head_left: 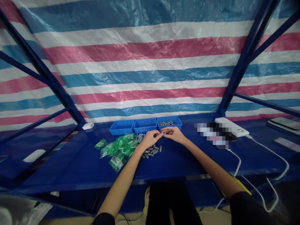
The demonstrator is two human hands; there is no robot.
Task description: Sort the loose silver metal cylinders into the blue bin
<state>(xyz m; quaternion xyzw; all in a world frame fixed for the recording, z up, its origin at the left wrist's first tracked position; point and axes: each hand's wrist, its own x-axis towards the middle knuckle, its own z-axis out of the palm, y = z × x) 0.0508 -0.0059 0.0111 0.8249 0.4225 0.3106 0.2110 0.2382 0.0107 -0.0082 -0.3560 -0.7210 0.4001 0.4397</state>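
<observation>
My left hand (pixel 151 139) and my right hand (pixel 175 134) meet fingertip to fingertip just in front of the blue trays. Thumb and forefinger are pinched on each hand; a tiny pale piece seems to lie between them, too small to name. Below my left hand spreads a pile of short grey metal cylinders (pixel 152 152), partly covered by that hand and forearm. Left of it lies a heap of clear and green plastic packets (pixel 120 146). Behind my right hand, the right blue tray (pixel 177 122) holds many small shiny metal parts (pixel 166 123).
The left blue tray (pixel 117 131) and middle blue tray (pixel 142 129) stand beside the right one on the blue table (pixel 77 162). At right lie a blurred-out phone (pixel 214 137), a white power bank (pixel 231 126) and a white cable (pixel 269 148). A white adapter (pixel 88 126) sits back left.
</observation>
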